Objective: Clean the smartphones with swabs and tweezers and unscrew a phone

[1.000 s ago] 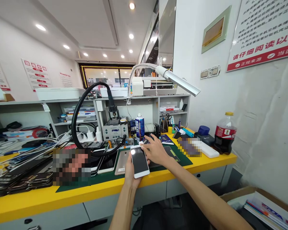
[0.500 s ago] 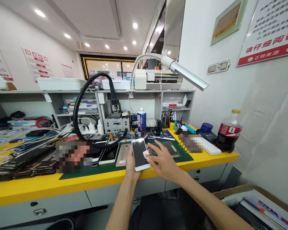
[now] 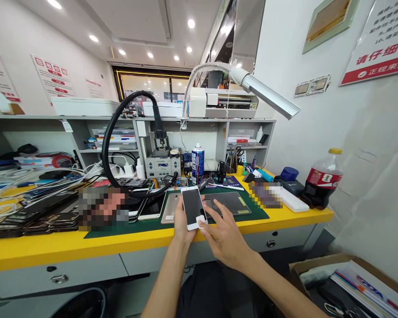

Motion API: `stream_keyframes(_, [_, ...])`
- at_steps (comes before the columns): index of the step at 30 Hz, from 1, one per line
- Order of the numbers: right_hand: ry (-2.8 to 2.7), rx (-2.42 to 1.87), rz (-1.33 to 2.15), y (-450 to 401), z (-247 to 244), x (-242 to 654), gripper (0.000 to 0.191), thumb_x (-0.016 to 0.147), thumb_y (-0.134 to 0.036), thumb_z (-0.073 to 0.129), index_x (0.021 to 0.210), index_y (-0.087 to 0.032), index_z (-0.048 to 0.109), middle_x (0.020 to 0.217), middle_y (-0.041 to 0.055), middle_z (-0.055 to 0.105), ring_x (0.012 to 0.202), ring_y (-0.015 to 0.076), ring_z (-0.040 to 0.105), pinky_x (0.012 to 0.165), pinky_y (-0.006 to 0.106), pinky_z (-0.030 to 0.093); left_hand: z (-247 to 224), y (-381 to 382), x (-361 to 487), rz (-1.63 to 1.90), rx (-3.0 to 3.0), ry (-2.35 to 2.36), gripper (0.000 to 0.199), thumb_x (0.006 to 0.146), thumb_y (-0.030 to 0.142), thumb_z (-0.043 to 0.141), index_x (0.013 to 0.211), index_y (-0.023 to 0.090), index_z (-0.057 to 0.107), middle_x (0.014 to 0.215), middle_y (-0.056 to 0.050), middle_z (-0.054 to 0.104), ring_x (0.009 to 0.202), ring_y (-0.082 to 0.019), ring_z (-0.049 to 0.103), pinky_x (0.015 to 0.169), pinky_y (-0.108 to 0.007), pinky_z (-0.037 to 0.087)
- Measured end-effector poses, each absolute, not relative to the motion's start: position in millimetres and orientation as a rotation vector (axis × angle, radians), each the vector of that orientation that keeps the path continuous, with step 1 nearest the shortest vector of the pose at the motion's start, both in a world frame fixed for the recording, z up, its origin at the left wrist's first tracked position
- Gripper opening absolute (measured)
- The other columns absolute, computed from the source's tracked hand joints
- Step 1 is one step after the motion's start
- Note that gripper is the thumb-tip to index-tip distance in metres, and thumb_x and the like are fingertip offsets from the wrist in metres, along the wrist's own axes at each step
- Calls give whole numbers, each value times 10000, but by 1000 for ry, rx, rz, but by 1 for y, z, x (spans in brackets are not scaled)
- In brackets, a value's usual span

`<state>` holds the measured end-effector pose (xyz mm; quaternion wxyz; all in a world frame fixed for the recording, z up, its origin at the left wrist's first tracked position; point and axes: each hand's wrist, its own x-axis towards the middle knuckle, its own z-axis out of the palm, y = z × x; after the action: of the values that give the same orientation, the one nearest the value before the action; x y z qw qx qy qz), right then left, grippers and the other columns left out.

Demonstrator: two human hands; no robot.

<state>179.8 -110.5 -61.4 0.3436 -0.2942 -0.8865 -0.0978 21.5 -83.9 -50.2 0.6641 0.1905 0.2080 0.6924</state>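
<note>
A white phone with a dark screen (image 3: pixel 192 205) rests in my left hand (image 3: pixel 181 223), whose fingers wrap round its left edge and back. My right hand (image 3: pixel 223 236) is over the phone's lower right corner, thumb and a finger pinched on a small white pad (image 3: pixel 200 220) that lies against the screen's lower part. Its other fingers are spread. Behind the phone, a gold phone (image 3: pixel 170 208) and a white-framed phone (image 3: pixel 152 205) lie on the green mat (image 3: pixel 126 228), with a dark mesh plate (image 3: pixel 232 203) to the right.
Stacked phone parts (image 3: pixel 36 216) and cables crowd the left. A black hose (image 3: pixel 108 145) arches over the table. Behind stand a blue spray can (image 3: pixel 197 165) and a soldering station (image 3: pixel 162 165). A cola bottle (image 3: pixel 321 181) is at right; a lamp (image 3: pixel 270 95) hangs above.
My right hand and the white pad have moved down the screen to the phone's lower right corner. The camera view has shifted slightly.
</note>
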Motion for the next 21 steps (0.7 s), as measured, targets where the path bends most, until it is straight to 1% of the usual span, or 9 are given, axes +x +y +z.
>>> stream_keyframes(4, [-2318,-733,-218,-116,-61,162,291,963,-240,504,1205,-276,662,1474,89,478,1437,383,258,1098,645,325,-51,-84,20,1546,431,485,547,976,500,390,1033,61,711,902,-153,758,796,-247,731,778,-358,591])
stream_keyframes(8, [-2324,-715,-200,-119,-60,150,292,960,-243,500,1198,-268,667,1489,89,460,1444,384,241,1107,648,306,-50,-85,18,1573,428,477,493,974,476,407,1085,99,705,949,-125,762,861,-244,730,831,-355,576])
stream_keyframes(11, [-2324,-730,-202,-122,-61,149,308,962,-235,486,1217,-274,655,1490,84,459,1456,382,220,1109,649,298,-50,-86,17,1559,422,476,489,970,470,426,1120,89,695,980,-131,758,884,-247,728,846,-349,571])
stream_keyframes(14, [-2322,-739,-221,-125,-65,152,304,962,-228,484,1215,-266,649,1486,82,465,1463,378,207,1115,646,286,-51,-87,15,1540,418,476,508,969,477,430,1127,72,692,979,-145,755,889,-256,727,844,-353,574])
stream_keyframes(17, [-2298,-748,-262,-127,-70,155,298,960,-221,490,1212,-264,643,1476,80,477,1463,373,209,1123,645,268,-54,-85,14,1532,414,475,538,976,495,397,1136,70,686,960,-151,755,878,-260,728,826,-369,582])
stream_keyframes(21, [-2251,-777,-291,-124,-73,163,299,951,-212,508,1207,-276,648,1466,85,486,1456,376,227,1121,645,263,-57,-81,13,1518,419,452,564,980,507,372,1105,57,688,940,-164,751,836,-259,729,788,-380,591])
